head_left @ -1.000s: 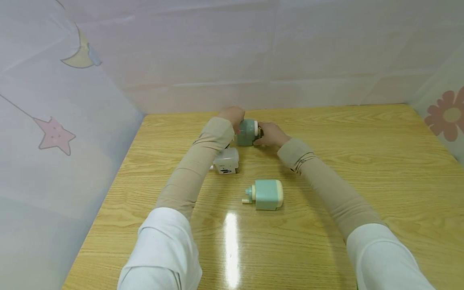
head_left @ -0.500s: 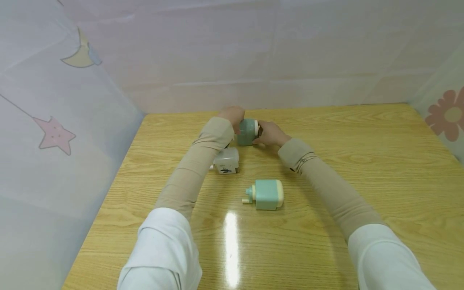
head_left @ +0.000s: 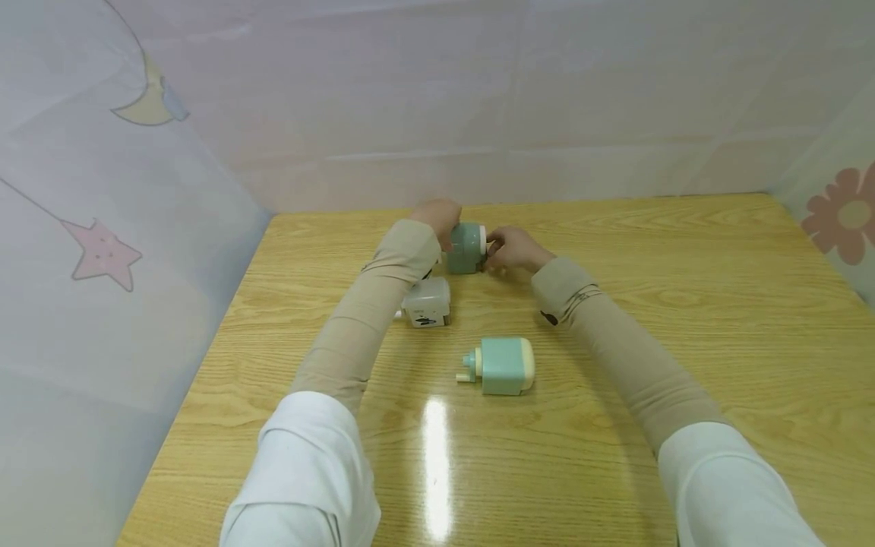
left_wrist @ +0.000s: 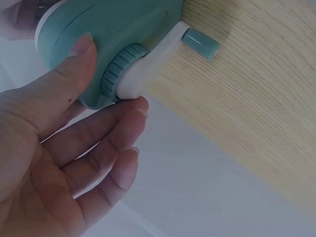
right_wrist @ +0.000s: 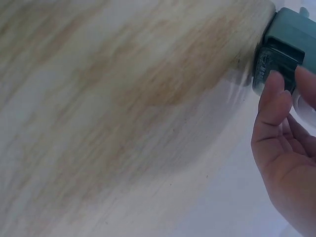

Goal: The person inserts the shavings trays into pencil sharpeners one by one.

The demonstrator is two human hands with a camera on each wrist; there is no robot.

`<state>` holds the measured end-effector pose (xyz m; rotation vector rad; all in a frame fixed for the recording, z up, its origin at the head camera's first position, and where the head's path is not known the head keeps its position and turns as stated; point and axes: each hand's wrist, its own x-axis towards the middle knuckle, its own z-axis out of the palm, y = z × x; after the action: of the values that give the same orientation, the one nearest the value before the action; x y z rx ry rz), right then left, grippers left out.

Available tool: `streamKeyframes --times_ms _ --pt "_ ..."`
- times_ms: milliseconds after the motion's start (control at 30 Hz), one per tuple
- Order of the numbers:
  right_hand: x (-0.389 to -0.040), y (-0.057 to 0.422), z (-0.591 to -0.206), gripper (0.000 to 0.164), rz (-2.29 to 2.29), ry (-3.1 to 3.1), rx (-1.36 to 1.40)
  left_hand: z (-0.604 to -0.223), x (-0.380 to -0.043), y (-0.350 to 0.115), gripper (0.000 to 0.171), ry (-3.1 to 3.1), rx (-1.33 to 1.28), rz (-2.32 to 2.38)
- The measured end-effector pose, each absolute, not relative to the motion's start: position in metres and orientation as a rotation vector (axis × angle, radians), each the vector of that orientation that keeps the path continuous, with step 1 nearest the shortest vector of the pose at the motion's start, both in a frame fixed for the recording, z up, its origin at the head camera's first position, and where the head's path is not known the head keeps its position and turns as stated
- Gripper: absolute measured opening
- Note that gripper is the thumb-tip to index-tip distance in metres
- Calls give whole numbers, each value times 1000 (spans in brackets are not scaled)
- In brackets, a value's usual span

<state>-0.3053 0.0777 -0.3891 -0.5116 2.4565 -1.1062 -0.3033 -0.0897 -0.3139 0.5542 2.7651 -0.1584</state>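
A dark green hand-crank pencil sharpener lies near the table's back edge. My left hand grips its crank end; in the left wrist view the thumb presses the body beside the ribbed collar and the white crank arm, with fingers bent below. The crank's green knob points away from the hand. At the opposite end is my right hand, fingers bent. The right wrist view has its fingertips right at the dark see-through shavings drawer, the thumb held apart from them.
A white pencil sharpener with a clear top stands under my left forearm. Nearer, a mint-green sharpener with cream ends lies with its crank to the left. Printed cloth walls border the wooden table behind and at both sides.
The dark part that showed at the sharpener's right end is now mostly out of sight. My right hand has drawn slightly back to the right; the left hand keeps its grip.
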Motion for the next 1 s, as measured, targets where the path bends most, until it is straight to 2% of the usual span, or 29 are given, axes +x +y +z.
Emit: streamKeyframes --times_ms 533,1000 --pt "-303 76 -392 40 -1148 2477 -508 -314 -304 -89 47 2754 579 -175" --pt "-300 87 -396 40 -1315 2226 -412 -315 -305 -82 49 2746 611 -152"
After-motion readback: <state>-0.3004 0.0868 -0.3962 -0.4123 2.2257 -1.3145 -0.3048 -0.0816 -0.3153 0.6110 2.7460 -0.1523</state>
